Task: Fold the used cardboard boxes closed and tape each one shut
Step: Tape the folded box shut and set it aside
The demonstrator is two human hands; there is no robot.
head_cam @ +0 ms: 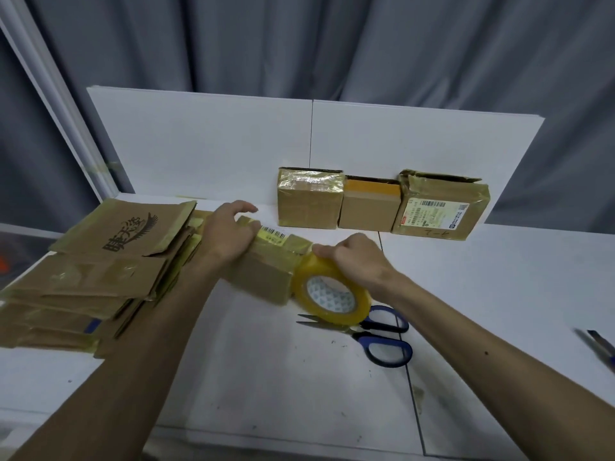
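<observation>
A small brown cardboard box [266, 271] with a barcode label lies on the white table in the middle. My left hand [229, 234] presses down on its top, fingers spread and slightly bent. My right hand [356, 261] grips a roll of yellowish clear tape [332, 291] at the box's right end, the roll touching the box. Three taped boxes [369, 202] stand in a row at the back against a white board.
A pile of flattened cardboard boxes [100, 261] fills the left of the table. Blue-handled scissors [382, 337] lie just below the tape roll. Another tool [599, 347] sits at the right edge. Grey curtains hang behind the white board [233, 144].
</observation>
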